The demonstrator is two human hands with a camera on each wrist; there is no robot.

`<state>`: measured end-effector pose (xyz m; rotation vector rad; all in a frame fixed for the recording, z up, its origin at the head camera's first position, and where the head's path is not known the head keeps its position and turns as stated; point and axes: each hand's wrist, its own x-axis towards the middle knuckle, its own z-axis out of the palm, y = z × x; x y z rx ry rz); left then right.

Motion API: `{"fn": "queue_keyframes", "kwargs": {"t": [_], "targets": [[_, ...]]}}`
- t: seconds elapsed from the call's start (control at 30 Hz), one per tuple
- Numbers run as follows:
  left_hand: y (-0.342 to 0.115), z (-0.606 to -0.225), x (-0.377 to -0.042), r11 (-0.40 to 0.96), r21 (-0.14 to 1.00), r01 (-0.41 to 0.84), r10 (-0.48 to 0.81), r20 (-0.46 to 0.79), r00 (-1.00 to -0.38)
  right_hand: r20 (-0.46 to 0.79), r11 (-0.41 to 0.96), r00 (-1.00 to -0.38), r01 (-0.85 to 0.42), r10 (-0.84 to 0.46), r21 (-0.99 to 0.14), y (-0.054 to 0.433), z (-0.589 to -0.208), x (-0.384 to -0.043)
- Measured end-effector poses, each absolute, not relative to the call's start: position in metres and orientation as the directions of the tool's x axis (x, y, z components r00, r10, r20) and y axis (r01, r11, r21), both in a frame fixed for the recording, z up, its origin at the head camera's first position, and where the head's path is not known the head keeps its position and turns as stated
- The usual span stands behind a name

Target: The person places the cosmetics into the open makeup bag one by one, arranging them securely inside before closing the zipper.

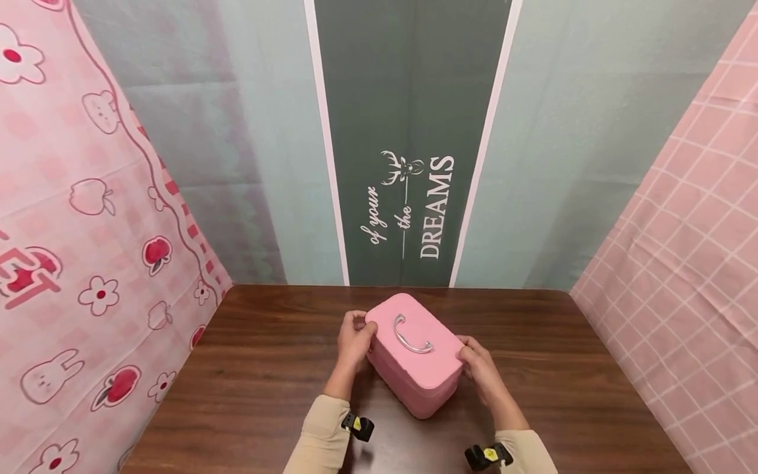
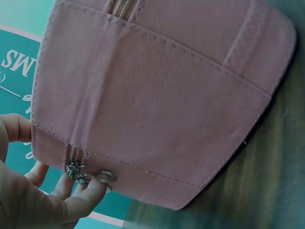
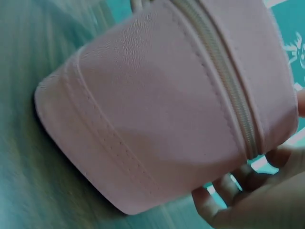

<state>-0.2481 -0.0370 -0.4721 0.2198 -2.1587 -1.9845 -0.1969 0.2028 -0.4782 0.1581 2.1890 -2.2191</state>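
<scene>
A pink zippered vanity case (image 1: 414,368) with a curved silver handle (image 1: 408,339) on its lid stands turned at an angle on the table. My left hand (image 1: 357,339) grips its left end, thumb at the lid's edge. In the left wrist view, the fingers (image 2: 88,198) of that hand are at the metal zipper pull (image 2: 74,169) and a small metal ring (image 2: 106,175). My right hand (image 1: 482,368) holds the opposite end, thumb on the lid's edge and fingers below it. The zipper (image 3: 219,67) runs under the lid in the right wrist view and ends near those fingers.
The dark brown wooden table (image 1: 266,382) reaches back to a grey-green curtain (image 1: 403,118) with printed white lettering. Pink patterned cloth (image 1: 101,250) hangs on the left side and pink checked cloth (image 1: 693,263) on the right. Each forearm wears a black strapped wrist device (image 1: 358,426).
</scene>
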Motion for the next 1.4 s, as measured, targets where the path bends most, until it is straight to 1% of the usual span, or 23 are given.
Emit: {"fn": "queue_keyframes", "kwargs": {"t": [0.17,0.43,0.57,0.67,0.77,0.83,0.97,1.07,1.17,1.3,1.4], "targets": [[-0.039,-0.469,-0.264,0.072,0.997,-0.030,-0.199,-0.016,-0.980,-0.095,-0.008,-0.987,0.095,0.126,-0.995,0.185,-0.475,-0.178],[-0.037,-0.464,-0.288,0.052,0.997,-0.056,-0.090,-0.051,-0.995,-0.004,0.056,-0.964,0.020,0.265,-0.998,0.154,-0.480,-0.160],[-0.036,-0.465,-0.291,0.045,0.996,-0.082,-0.078,-0.078,-0.994,0.009,0.064,-0.957,0.010,0.288,-0.998,0.150,-0.481,-0.159],[-0.035,-0.466,-0.290,0.067,0.996,-0.056,-0.079,-0.051,-0.996,-0.014,0.060,-0.960,0.032,0.280,-0.998,0.153,-0.479,-0.158],[-0.035,-0.466,-0.284,0.104,0.995,-0.009,-0.107,0.003,-0.994,-0.026,0.086,-0.968,0.049,0.249,-0.995,0.161,-0.475,-0.160],[-0.036,-0.464,-0.275,0.126,0.992,0.023,-0.145,0.041,-0.989,-0.009,0.116,-0.975,0.035,0.224,-0.993,0.169,-0.470,-0.165],[-0.036,-0.460,-0.249,0.093,0.992,0.090,-0.186,0.106,-0.977,0.072,0.184,-0.988,-0.046,0.137,-0.982,0.186,-0.460,-0.187],[-0.033,-0.461,-0.227,0.023,0.992,0.121,-0.174,0.123,-0.977,0.097,0.239,-0.995,-0.086,0.035,-0.967,0.197,-0.454,-0.208],[-0.028,-0.464,-0.204,-0.031,0.992,0.126,-0.177,0.119,-0.977,0.101,0.273,-0.993,-0.114,-0.060,-0.955,0.202,-0.452,-0.227],[-0.018,-0.469,-0.178,-0.013,0.991,0.132,-0.214,0.126,-0.969,0.145,0.292,-0.976,-0.188,-0.164,-0.938,0.197,-0.443,-0.245],[-0.009,-0.472,-0.162,0.033,0.991,0.128,-0.231,0.132,-0.964,0.157,0.306,-0.959,-0.226,-0.235,-0.925,0.191,-0.436,-0.253]]}}
